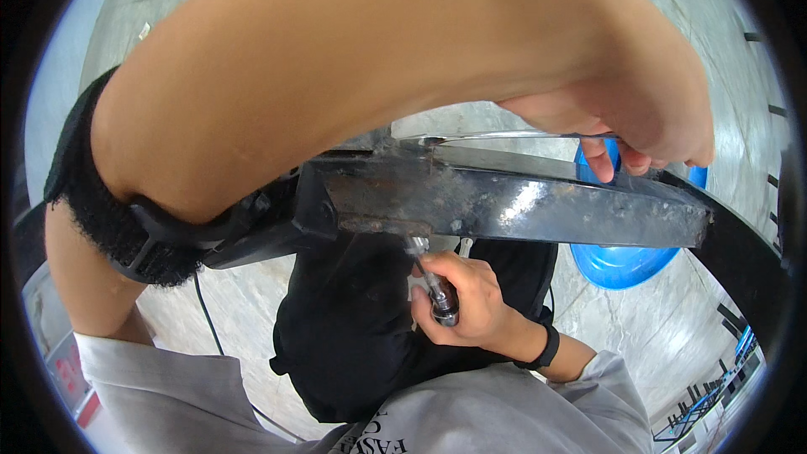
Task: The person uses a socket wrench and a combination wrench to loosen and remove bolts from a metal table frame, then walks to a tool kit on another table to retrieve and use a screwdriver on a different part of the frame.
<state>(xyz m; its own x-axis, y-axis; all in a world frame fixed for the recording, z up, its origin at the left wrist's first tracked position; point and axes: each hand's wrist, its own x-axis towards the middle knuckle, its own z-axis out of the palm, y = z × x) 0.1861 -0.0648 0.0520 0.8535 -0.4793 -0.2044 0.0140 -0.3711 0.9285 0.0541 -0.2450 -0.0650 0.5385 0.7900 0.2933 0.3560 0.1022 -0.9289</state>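
Observation:
My right hand (475, 298) is closed around a short chrome and dark socket wrench (444, 303). Its shiny upper end (417, 245) meets the underside of a scuffed black metal beam (521, 202). My left arm arches over the beam from the left. Beyond the beam's far edge, my left hand (614, 134) is closed on a long, thin shiny metal bar (504, 135), whose other end lies near the rusty joint on the beam. The hand's own wrist hides most of its grip, and two fingertips rest close to the beam's top.
A blue plastic stool or basin (626, 265) stands on the grey tiled floor (647, 319) under the beam's right end. A curved black part (744, 227) adjoins that end. Black cloth (353, 328) covers my legs below. A thin cable (206, 315) hangs at the left.

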